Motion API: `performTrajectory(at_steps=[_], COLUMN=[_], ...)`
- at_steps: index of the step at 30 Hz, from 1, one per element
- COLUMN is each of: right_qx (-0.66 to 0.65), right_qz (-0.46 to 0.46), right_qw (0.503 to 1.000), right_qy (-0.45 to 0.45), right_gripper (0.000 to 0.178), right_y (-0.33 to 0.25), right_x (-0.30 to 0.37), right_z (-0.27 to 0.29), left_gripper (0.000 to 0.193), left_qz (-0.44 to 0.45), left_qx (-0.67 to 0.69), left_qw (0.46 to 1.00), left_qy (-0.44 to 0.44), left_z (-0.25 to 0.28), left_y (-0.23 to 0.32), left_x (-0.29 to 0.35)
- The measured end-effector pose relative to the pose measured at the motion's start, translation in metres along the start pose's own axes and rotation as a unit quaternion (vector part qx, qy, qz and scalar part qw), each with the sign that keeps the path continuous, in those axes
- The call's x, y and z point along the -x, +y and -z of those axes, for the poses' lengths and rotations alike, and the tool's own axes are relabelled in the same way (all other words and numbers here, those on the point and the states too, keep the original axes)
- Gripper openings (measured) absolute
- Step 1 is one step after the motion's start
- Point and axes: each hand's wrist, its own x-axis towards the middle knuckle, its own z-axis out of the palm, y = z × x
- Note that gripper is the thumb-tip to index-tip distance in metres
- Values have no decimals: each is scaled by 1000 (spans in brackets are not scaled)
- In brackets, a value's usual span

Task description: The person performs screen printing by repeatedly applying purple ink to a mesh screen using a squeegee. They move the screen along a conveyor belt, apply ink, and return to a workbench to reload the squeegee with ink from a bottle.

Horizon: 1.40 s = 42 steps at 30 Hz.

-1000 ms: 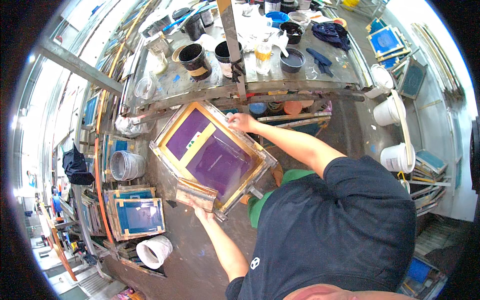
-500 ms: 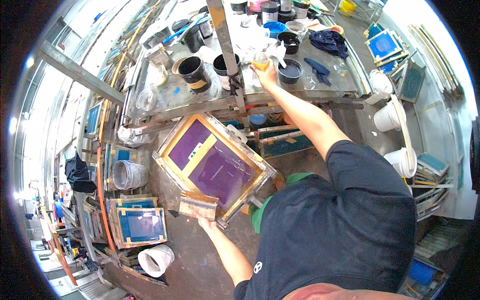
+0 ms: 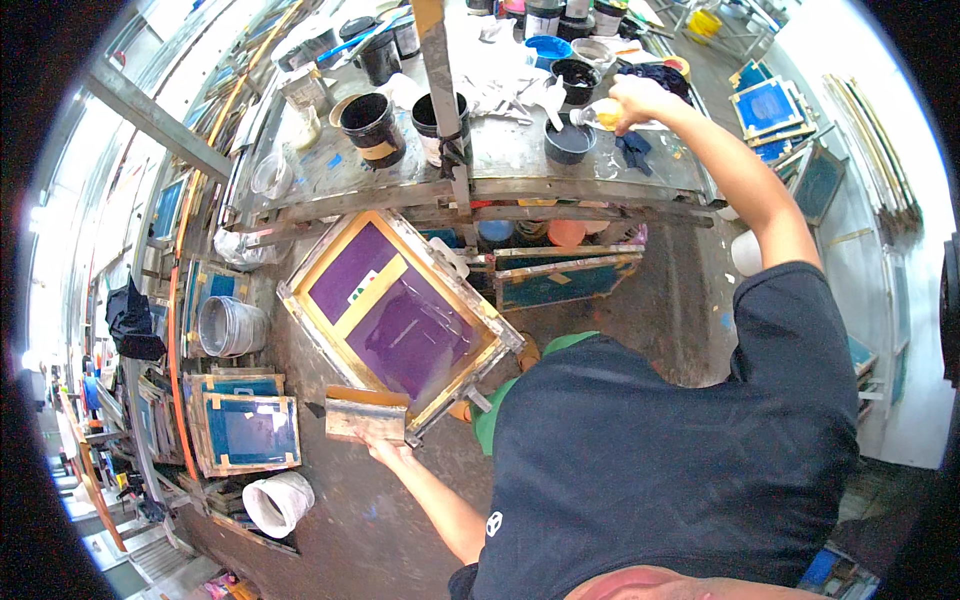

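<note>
My right hand (image 3: 642,100) is wrapped round a small clear bottle (image 3: 603,113) with something yellow in it. The bottle is tipped sideways, its clear end to the left over a black tub (image 3: 570,150) of dark grey ink. Whether liquid runs out is too small to tell. Low on the left, my left hand (image 3: 388,450) grips a wide wooden squeegee (image 3: 366,418) from below. The squeegee is beside the lower left corner of a screen printing frame (image 3: 322,345) with purple mesh, which leans below the table's front edge.
Black ink buckets (image 3: 372,130), a blue bowl (image 3: 548,48) and crumpled white sheets crowd the metal table (image 3: 600,188). A steel post (image 3: 440,90) rises at its front. More screens (image 3: 250,430) and a white bucket (image 3: 279,503) stand on the left floor; other screens (image 3: 565,280) lean beneath the table.
My right hand has moved right with the bottle, from left of the ink tub to over its right side, and tipped it. The left hand still holds the squeegee by the frame.
</note>
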Motion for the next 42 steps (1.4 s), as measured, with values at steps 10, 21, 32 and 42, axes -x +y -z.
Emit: performTrajectory(at_steps=[10, 21, 32, 42], right_qx=[275, 287, 159, -525], right_qz=[137, 129, 89, -28], right_qw=[949, 945, 981, 848], right_qy=[-73, -89, -59, 57], right_gripper=[46, 53, 63, 64], right_y=[-51, -32, -6, 9], right_x=[-111, -116, -59, 43], right_z=[-32, -20, -3, -131], left_gripper=[97, 94, 96, 62], left_qz=[-57, -90, -51, 45], left_qx=[68, 63, 60, 68], left_qw=[994, 994, 991, 987], left_qy=[-69, -29, -108, -138], left_z=[-42, 0, -40, -30], left_y=[29, 6, -1, -12], left_x=[39, 55, 38, 24])
